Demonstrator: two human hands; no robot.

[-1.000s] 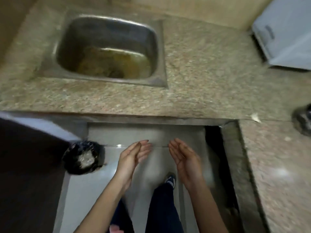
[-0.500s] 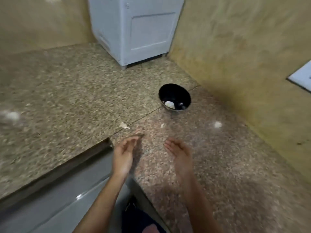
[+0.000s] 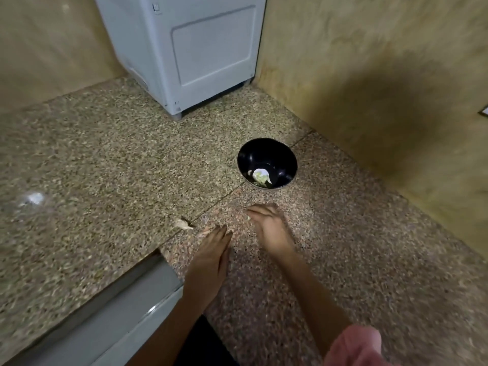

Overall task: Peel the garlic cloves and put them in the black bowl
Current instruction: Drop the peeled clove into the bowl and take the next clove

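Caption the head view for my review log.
Left hand and right hand hover over speckled counter near black bowl holding pale garlic.

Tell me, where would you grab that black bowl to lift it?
Pinch the near rim of the black bowl, thumb inside, fingers outside, coming from the front. It stands upright and open, the right hand is just in front of it, and the garlic lies at the bottom, clear of the rim.

The left hand [image 3: 211, 256] and right hand [image 3: 270, 231] are bare, as are both forearms. A soft pink sleeve edge [image 3: 353, 347] shows at the lower right of the frame, and dark trousers [image 3: 202, 344] at bottom centre.
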